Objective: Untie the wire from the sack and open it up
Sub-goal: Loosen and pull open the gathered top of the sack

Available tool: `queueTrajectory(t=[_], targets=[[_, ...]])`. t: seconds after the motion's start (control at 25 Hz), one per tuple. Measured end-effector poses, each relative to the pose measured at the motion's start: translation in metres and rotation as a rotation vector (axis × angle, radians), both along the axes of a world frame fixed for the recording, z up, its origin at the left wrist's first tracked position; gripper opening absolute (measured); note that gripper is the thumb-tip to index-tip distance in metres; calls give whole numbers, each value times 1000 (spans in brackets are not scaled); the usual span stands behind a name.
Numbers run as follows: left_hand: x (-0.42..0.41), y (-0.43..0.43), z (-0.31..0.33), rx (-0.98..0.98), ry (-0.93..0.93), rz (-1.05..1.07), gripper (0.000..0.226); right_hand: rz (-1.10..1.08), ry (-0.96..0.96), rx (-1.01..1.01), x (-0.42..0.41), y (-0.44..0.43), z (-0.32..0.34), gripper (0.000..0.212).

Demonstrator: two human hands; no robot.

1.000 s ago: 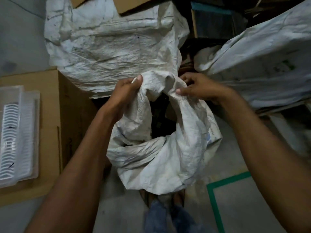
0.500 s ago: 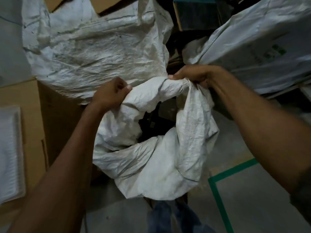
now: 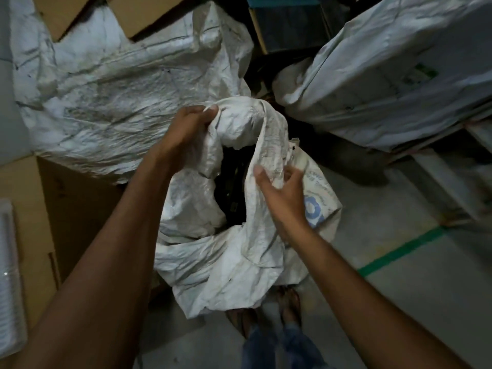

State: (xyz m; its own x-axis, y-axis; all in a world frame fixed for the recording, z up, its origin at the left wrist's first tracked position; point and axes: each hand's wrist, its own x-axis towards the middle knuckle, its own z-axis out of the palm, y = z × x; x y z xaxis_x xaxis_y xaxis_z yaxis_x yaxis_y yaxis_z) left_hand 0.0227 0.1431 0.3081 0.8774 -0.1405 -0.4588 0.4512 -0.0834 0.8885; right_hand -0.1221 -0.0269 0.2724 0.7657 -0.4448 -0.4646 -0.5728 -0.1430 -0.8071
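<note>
A crumpled white woven sack (image 3: 229, 267) stands on the floor in front of me, its mouth gaping onto dark contents (image 3: 234, 182) inside. My left hand (image 3: 186, 131) grips the bunched far-left rim of the mouth. My right hand (image 3: 279, 193) rests against the right side of the rim, fingers spread, thumb on the inner fold; no firm grip shows. Blue print marks the sack's right side. No wire is visible.
A large white sack (image 3: 111, 97) with cardboard on top lies behind at left, another big sack (image 3: 386, 75) at right. A cardboard box (image 3: 40, 222) with a clear plastic tray (image 3: 8, 275) stands at left. Green floor tape (image 3: 399, 251) runs right. My feet (image 3: 266, 312) are below the sack.
My right hand has let go of the far rim and dropped down to the sack's right side. The left hand has kept its hold and the mouth has widened.
</note>
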Motion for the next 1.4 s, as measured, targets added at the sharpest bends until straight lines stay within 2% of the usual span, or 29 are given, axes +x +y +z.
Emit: queueTrajectory(t=[0.08, 0.16, 0.28, 0.36, 0.44, 0.52, 0.6, 0.68, 0.76, 0.8, 0.88, 0.96, 1.0, 1.04, 1.12, 1.16, 1.24, 1.32, 1.4], targets=[[5, 3, 7, 61, 2, 16, 24, 3, 86, 337, -3, -3, -17, 50], [10, 17, 10, 136, -13, 50, 24, 9, 51, 500, 13, -35, -19, 31], [16, 35, 13, 274, -10, 89, 17, 162, 104, 770, 29, -97, 13, 27], [20, 33, 10, 398, -25, 24, 30, 297, 199, 656, 40, -122, 37, 33], [20, 25, 8, 549, -161, -91, 46, 287, 213, 470, 54, -132, 52, 50], [21, 9, 9, 746, -531, -258, 57, 271, 179, 410, 66, -132, 63, 59], [16, -29, 22, 812, -848, -555, 69, 320, 116, 484, 76, -132, 69, 46], [11, -74, 33, 833, -937, -819, 63, 380, 120, 586, 83, -132, 69, 49], [12, -100, 30, 825, -935, -910, 43, 423, 138, 592, 89, -139, 57, 50], [15, -103, 25, 810, -916, -905, 40, 426, 141, 535, 90, -144, 52, 52], [21, -101, 13, 819, -859, -841, 40, 336, 169, 331, 80, -151, 49, 73], [27, -102, 10, 874, -836, -715, 45, 137, 104, 173, 56, -143, 41, 72], [32, -105, 11, 910, -841, -661, 48, 9, 91, 175, 39, -133, 37, 69], [36, -110, 14, 939, -852, -614, 49, -116, 110, 223, 22, -120, 35, 74], [43, -125, 25, 970, -884, -547, 49, -254, 152, 320, -12, -87, 35, 93], [45, -132, 31, 983, -895, -522, 46, -286, 149, 333, -26, -69, 37, 94], [48, -143, 38, 996, -926, -468, 44, -304, 118, 288, -41, -37, 44, 88], [50, -151, 41, 985, -926, -430, 44, -323, 92, 255, -43, -19, 42, 73], [48, -156, 41, 973, -904, -412, 43, -367, 85, 316, -32, -22, 35, 34]])
